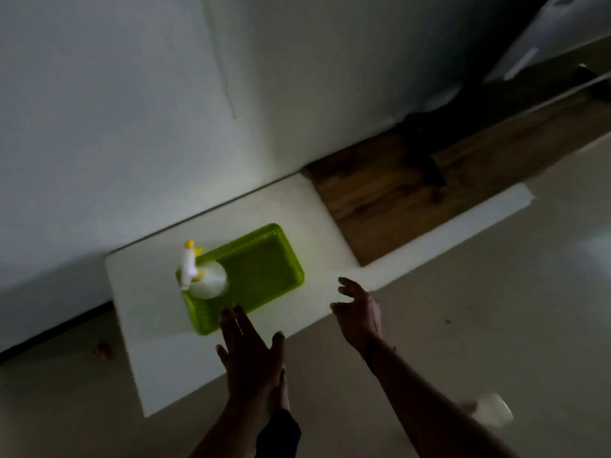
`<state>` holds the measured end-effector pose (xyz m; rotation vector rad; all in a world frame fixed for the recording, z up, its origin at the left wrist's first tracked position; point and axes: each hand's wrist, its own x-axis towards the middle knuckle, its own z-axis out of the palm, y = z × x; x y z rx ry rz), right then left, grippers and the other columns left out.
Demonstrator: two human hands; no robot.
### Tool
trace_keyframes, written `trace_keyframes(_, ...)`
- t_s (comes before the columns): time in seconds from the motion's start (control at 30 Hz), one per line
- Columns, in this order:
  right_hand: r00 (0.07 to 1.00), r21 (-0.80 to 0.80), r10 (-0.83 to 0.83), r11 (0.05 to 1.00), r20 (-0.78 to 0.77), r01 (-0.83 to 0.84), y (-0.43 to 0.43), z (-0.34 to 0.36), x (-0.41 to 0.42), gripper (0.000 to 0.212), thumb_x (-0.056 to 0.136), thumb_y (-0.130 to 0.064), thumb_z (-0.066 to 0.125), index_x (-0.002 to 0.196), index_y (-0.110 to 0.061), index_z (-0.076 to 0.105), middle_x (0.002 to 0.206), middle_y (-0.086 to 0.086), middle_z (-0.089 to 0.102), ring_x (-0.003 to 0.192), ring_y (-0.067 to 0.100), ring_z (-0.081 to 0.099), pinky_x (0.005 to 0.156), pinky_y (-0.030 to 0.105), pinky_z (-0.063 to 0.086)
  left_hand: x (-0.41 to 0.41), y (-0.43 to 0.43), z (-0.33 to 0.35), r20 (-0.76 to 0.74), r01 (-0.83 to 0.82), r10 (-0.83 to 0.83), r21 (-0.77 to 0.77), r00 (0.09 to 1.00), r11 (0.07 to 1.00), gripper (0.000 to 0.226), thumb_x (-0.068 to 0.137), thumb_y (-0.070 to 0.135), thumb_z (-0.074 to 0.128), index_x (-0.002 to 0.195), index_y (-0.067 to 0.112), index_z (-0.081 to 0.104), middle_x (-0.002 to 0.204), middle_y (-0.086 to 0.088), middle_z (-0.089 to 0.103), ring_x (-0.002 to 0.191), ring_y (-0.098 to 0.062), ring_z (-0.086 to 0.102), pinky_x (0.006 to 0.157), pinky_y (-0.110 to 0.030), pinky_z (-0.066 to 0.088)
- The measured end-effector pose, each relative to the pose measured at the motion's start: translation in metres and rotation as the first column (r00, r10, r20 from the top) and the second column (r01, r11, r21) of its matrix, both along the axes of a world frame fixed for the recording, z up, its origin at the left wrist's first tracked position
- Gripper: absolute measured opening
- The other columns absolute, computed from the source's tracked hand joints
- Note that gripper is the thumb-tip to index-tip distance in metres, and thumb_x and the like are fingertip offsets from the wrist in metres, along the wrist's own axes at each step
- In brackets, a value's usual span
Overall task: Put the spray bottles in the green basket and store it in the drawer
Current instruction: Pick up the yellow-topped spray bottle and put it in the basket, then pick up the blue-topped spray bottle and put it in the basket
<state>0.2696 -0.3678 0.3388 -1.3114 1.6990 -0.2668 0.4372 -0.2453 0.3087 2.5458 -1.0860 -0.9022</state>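
A green basket (261,269) sits on a white surface (155,309). One white spray bottle (206,279) with a white and yellow trigger head stands upright in the basket's left end. My left hand (251,352) is open, fingers spread, just in front of the basket's near rim and not touching it. Held to the right of the basket, my right hand (358,309) is open with curled fingers and holds nothing. A second white bottle-like object (492,409) lies blurred on the floor at the lower right.
A pale wall (132,110) rises behind the white surface. To the right, a brown wooden panel (390,200) lies behind a long white front board (463,223). A pale floor (496,309) spreads to the right. The scene is dim and blurred.
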Motion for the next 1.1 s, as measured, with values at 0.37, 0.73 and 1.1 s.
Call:
trace_keyframes(0.37,0.926,0.013,-0.377,0.926,-0.004,0.377,0.101,-0.006,-0.303,0.057,0.084,-0.007,0.069,0.136,-0.022,0.052,0.128,0.004,0.065,0.088,0.017,0.071,0.077,0.029,0.054,-0.281,0.003,-0.003,-0.022,0.45,-0.45,-0.001,0.893,0.893,0.106,0.086,0.052,0.054,0.146,0.03,-0.03,0.155,0.002,-0.036,0.149,-0.021,-0.018,0.116,-0.06,0.004)
trace_keyframes(0.73,0.824,0.138,-0.522,0.82,-0.219,0.556,0.279,-0.037,-0.567,0.049,0.084,-0.013,0.066,0.13,-0.028,0.056,0.12,0.002,0.07,0.101,0.022,0.068,0.086,0.031,0.053,-0.548,0.082,-0.011,-0.051,0.757,-0.756,0.084,0.652,0.648,0.099,0.085,0.053,0.054,0.153,0.028,-0.013,0.163,-0.002,-0.021,0.151,-0.021,-0.009,0.116,-0.057,0.014)
trace_keyframes(1.1,0.949,0.218,-0.199,0.942,-0.243,0.254,0.271,-0.188,-0.594,0.05,0.092,-0.014,0.056,0.138,-0.031,0.047,0.129,0.001,0.06,0.111,0.021,0.059,0.09,0.029,0.047,-0.583,0.047,-0.15,0.039,0.861,-0.879,0.182,0.476,0.474,0.098,0.083,0.057,0.047,0.15,0.031,-0.019,0.162,-0.004,-0.023,0.151,-0.024,-0.009,0.117,-0.057,0.011)
